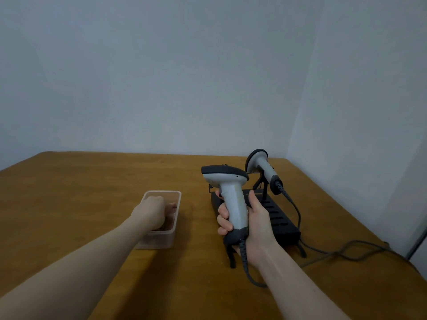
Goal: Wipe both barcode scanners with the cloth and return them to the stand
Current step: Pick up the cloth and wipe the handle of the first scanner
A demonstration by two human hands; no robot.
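We see a wooden table (92,192) filling the lower part of the view, set against a pale wall (184,65). On its right half stands the black stand (277,218), a slotted base with thin legs and an upright arm at its far end. The second scanner (263,167) rests on that arm, its round head up and tilted away, its handle slanting down to the right, with a dark cable (346,250) trailing off across the table toward the right edge.

Left of the stand, well apart from it, sits a clear plastic tub (169,239). Our left hand (152,211) reaches down into it with the fingers curled; something reddish-brown lies inside, but we cannot tell whether the fingers grip it.

Our right hand (254,220) wraps its fingers and thumb around the grey handle of the first scanner (231,195), holding it upright just in front of the stand, its dark-topped head pointing left and its coiled cord hanging below the wrist.
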